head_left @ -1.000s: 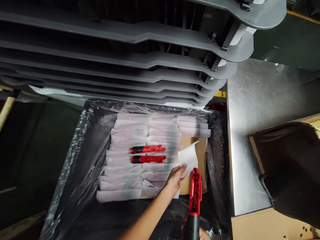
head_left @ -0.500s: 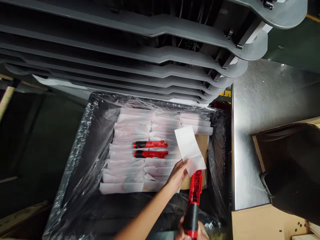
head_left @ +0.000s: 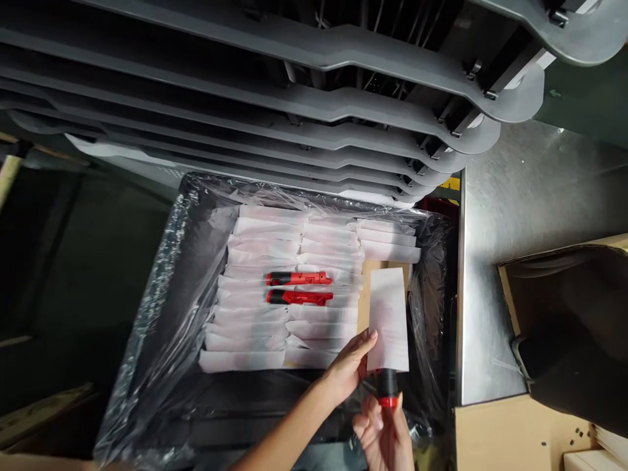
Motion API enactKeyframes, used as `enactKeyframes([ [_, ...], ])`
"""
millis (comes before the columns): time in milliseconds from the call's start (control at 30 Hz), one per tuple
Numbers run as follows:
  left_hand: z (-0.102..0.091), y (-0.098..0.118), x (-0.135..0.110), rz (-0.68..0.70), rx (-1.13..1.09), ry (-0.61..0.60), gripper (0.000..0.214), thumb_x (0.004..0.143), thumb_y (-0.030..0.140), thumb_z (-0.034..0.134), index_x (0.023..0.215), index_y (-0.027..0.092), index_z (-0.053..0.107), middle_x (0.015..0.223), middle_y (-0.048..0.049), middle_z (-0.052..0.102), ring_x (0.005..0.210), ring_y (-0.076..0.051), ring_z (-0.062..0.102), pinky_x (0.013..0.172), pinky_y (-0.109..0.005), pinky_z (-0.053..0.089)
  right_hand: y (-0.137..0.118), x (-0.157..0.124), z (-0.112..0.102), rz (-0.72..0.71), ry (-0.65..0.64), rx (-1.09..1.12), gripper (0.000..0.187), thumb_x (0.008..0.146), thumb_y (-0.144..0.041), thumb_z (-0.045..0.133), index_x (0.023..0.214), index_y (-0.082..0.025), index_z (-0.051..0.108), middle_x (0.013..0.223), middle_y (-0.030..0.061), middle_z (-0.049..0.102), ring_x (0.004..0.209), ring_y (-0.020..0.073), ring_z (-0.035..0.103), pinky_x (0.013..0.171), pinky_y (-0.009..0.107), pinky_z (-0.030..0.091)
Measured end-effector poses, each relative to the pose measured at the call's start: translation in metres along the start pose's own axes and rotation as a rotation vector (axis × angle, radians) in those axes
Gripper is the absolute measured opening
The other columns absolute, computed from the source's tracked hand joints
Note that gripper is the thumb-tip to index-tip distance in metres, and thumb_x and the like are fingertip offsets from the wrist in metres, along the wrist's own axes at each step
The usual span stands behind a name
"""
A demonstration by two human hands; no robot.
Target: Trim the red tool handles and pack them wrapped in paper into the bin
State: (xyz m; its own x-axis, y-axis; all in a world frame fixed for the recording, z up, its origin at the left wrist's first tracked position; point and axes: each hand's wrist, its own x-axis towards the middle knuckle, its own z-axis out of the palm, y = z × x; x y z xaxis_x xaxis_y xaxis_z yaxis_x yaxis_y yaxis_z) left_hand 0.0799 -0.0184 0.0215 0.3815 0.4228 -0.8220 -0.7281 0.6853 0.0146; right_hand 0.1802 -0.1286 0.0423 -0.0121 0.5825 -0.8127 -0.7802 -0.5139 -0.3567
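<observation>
- Overhead, the gray tiers of a rack (head_left: 397,59) stretch across beyond the box's far edge.
- The plastic-lined box (head_left: 164,255) sits below, its sides black.
- A metal counter (head_left: 483,314) runs along the box's right edge.
- White-wrapped bundles (head_left: 245,360) lie in rows from the box's left side; brown cardboard (head_left: 364,304) shows nearer its right edge.
- The left hand (head_left: 349,366) has its fingers pinched on the white wrapper's left edge.
- The right hand (head_left: 385,435), towards the box's near right corner, has its fingers clamped on the held part's near end.
- The white wrapper (head_left: 388,307) points lengthwise to the far edge, faintly reddish in places.
- The held part (head_left: 387,383) runs near to far, black end toward the person; its far end is hidden, in or behind the wrapper, I cannot tell. Seemingly, part and wrapper are being brought together; the next move calls for keeping their axes in line.
- Two loose red-and-black parts (head_left: 300,297) lie parallel on the bundles, long axes left to right, red ends toward the right edge.
</observation>
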Motion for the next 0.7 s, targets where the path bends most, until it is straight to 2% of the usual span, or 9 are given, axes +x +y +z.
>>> enactKeyframes([
  [100,-0.001,-0.007,-0.007,-0.019,0.005,-0.013,0.035,0.065,0.038,0.092,0.084,0.018,0.070,0.073,-0.0009,0.074,0.061,-0.013,0.067,0.050,-0.019,0.050,0.003,0.006,0.010,-0.020,0.110,0.009,0.040,0.071,-0.061,0.083,0.083,-0.024,0.073,0.071,-0.0032,0.060,0.054,0.0061,0.038,0.060,0.023,0.046],
  [167,-0.003,-0.009,-0.010,-0.052,0.021,-0.034,0.037,0.067,0.040,0.091,0.086,0.017,0.069,0.065,0.0001,0.071,0.047,-0.011,0.060,0.039,-0.019,0.042,0.002,0.008,0.014,-0.062,0.196,-0.123,0.048,0.068,-0.067,0.081,0.085,-0.023,0.072,0.074,-0.0015,0.064,0.053,0.0072,0.039,0.060,0.026,0.047],
  [233,-0.005,-0.008,-0.011,-0.088,0.033,-0.053,0.038,0.068,0.042,0.090,0.087,0.016,0.068,0.060,0.0008,0.068,0.037,-0.010,0.053,0.034,-0.020,0.037,-0.001,0.010,0.015,-0.114,0.264,-0.263,0.051,0.074,-0.071,0.073,0.088,-0.023,0.069,0.070,-0.0009,0.065,0.054,0.0104,0.044,0.060,0.027,0.046],
  [333,-0.007,-0.007,-0.010,-0.093,0.012,-0.035,0.034,0.071,0.036,0.089,0.088,0.016,0.067,0.068,-0.0014,0.072,0.050,-0.014,0.064,0.048,-0.023,0.050,-0.009,0.010,0.015,-0.235,0.323,-0.537,0.055,0.088,-0.074,0.052,0.105,-0.023,0.065,0.060,-0.0035,0.060,0.054,0.0144,0.049,0.056,0.026,0.041],
  [367,-0.007,-0.007,-0.009,-0.088,-0.004,-0.017,0.032,0.072,0.034,0.088,0.089,0.017,0.067,0.073,-0.0025,0.074,0.057,-0.015,0.067,0.054,-0.024,0.053,-0.012,0.011,0.017,-0.301,0.359,-0.648,0.057,0.090,-0.074,0.049,0.111,-0.022,0.063,0.062,-0.0036,0.061,0.056,0.0151,0.051,0.056,0.027,0.041],
  [433,-0.008,-0.008,-0.005,-0.096,-0.038,0.022,0.028,0.076,0.034,0.084,0.092,0.017,0.069,0.080,-0.0039,0.076,0.065,-0.017,0.069,0.062,-0.025,0.055,-0.018,0.013,0.022,-0.425,0.434,-0.813,0.060,0.089,-0.074,0.050,0.117,-0.022,0.061,0.080,-0.0001,0.068,0.070,0.0174,0.060,0.064,0.028,0.045],
  [500,-0.009,-0.010,-0.001,-0.134,-0.068,0.056,0.022,0.081,0.033,0.079,0.092,0.016,0.070,0.082,-0.0047,0.077,0.067,-0.017,0.069,0.064,-0.025,0.055,-0.025,0.018,0.029,-0.480,0.459,-0.906,0.059,0.086,-0.072,0.055,0.114,-0.020,0.063,0.098,0.0045,0.071,0.089,0.0213,0.065,0.075,0.030,0.049],
  [533,-0.009,-0.011,0.000,-0.156,-0.083,0.071,0.019,0.083,0.032,0.077,0.091,0.017,0.070,0.082,-0.0041,0.077,0.068,-0.017,0.069,0.065,-0.025,0.055,-0.028,0.022,0.033,-0.488,0.459,-0.945,0.058,0.085,-0.072,0.057,0.109,-0.019,0.064,0.100,0.0058,0.072,0.092,0.0229,0.066,0.078,0.031,0.050],
  [700,-0.011,-0.009,-0.001,-0.249,-0.138,0.089,0.016,0.087,0.034,0.070,0.087,0.018,0.069,0.077,-0.0008,0.075,0.068,-0.016,0.068,0.064,-0.026,0.054,-0.040,0.036,0.039,-0.557,0.487,-1.208,0.053,0.083,-0.071,0.059,0.083,-0.019,0.066,0.075,0.0036,0.069,0.068,0.0203,0.063,0.064,0.029,0.047],
])
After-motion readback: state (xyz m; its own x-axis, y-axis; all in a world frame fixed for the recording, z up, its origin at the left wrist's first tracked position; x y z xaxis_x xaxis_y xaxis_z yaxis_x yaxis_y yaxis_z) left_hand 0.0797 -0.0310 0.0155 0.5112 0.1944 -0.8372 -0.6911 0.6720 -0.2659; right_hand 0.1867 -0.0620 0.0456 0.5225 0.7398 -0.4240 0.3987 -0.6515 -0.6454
